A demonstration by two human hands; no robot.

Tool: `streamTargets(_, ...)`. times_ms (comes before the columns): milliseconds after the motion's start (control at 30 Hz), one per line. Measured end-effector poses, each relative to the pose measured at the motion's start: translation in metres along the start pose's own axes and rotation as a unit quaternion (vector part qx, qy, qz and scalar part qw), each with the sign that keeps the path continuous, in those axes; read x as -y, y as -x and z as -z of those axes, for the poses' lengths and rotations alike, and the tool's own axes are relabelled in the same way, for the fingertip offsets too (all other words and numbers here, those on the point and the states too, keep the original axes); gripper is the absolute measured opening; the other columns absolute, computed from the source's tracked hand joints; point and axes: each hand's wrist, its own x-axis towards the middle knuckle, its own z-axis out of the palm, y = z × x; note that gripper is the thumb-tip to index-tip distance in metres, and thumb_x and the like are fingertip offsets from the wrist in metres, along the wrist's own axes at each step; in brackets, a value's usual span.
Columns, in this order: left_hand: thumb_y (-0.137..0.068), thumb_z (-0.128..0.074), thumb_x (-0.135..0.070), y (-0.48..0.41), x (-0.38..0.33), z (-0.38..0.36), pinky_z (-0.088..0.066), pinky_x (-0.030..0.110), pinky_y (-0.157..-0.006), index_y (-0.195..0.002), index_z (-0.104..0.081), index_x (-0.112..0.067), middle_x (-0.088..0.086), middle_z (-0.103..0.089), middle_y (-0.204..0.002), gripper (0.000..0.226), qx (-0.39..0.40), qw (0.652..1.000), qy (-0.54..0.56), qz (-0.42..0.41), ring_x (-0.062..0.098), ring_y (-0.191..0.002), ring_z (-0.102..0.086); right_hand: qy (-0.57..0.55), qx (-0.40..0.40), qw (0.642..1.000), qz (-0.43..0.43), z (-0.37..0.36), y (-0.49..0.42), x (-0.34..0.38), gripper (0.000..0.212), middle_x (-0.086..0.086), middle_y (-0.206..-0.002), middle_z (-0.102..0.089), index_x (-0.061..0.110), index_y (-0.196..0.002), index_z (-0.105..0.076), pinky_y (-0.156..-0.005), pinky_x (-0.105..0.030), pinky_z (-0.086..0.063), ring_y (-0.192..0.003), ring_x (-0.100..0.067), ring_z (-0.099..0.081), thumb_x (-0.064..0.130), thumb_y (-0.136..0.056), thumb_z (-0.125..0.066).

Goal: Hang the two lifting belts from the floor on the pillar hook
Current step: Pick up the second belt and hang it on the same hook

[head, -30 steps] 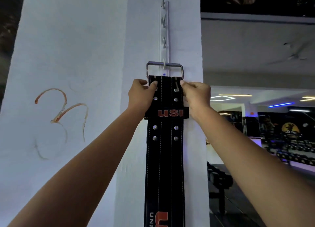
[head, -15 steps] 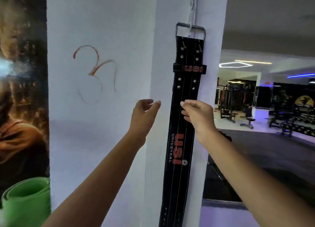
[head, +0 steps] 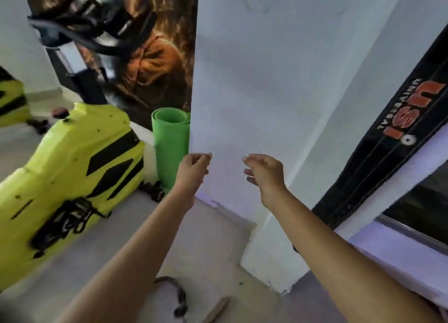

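Head view: one black belt (head: 397, 128) hangs on the pillar (head: 266, 92); left hand (head: 192, 171) and right hand (head: 265, 172), both empty and loose, must next reach the second belt (head: 179, 296) at its foot.

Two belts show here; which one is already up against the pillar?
The black belt with red lettering, at right, lies flat along the white pillar. The other belt lies curled on the floor below the empty left hand and right hand.

the hanging belt (head: 388, 138) looks like matt black leather with pale stitched lines and a printed red logo. the pillar (head: 266, 92) is matt white paint, faintly rough. the exercise bike (head: 80, 167) has glossy yellow-green plastic panels. the rolled mat (head: 171, 143) is matt green foam.
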Motion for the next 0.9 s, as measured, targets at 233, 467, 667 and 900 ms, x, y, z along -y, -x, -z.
streamTargets(233,-0.093,-0.05,-0.029,-0.021,0.133,0.075,-0.039,0.026,-0.06,-0.093,-0.052,-0.012,0.001,-0.053,-0.086,0.017,-0.126,0.978,-0.022,0.163,0.014,-0.074,-0.052,0.054,0.109,0.982,-0.144,-0.098,-0.03,-0.134,0.011,-0.005,-0.069,-0.056,0.017,-0.074,-0.058,-0.063,-0.03,-0.047,-0.064,-0.019,-0.053,0.011,-0.082,-0.063)
streamTargets(467,-0.093,-0.05,-0.023,-0.034,0.311,0.119,-0.04,0.029,-0.063,-0.082,-0.051,-0.018,-0.001,-0.052,-0.081,0.012,-0.185,0.927,-0.03,0.324,0.016,-0.075,-0.05,0.072,0.133,0.937,-0.314,-0.16,-0.058,-0.321,0.017,-0.002,-0.068,-0.054,0.018,-0.07,-0.055,-0.054,-0.024,-0.045,-0.061,-0.015,-0.053,0.01,-0.084,-0.061)
streamTargets(667,-0.085,-0.057,-0.03,-0.068,0.461,0.144,-0.041,0.032,-0.067,-0.077,-0.052,-0.022,0.002,-0.055,-0.082,0.012,-0.186,0.911,-0.08,0.36,0.02,-0.077,-0.051,0.062,0.095,0.89,-0.442,-0.198,-0.071,-0.502,0.019,-0.008,-0.067,-0.056,0.012,-0.066,-0.054,-0.053,-0.029,-0.042,-0.059,-0.02,-0.052,0.012,-0.085,-0.059)
streamTargets(900,-0.09,-0.055,-0.029,-0.163,0.646,0.16,-0.043,0.03,-0.083,-0.111,-0.061,-0.005,0.007,-0.063,-0.105,0.033,-0.103,0.925,-0.179,0.318,0.019,-0.092,-0.056,-0.015,0.015,0.842,-0.54,-0.254,-0.103,-0.713,0.022,-0.011,-0.065,-0.047,0.008,-0.075,-0.051,-0.053,-0.028,-0.038,-0.055,-0.021,-0.045,0.018,-0.094,-0.045)
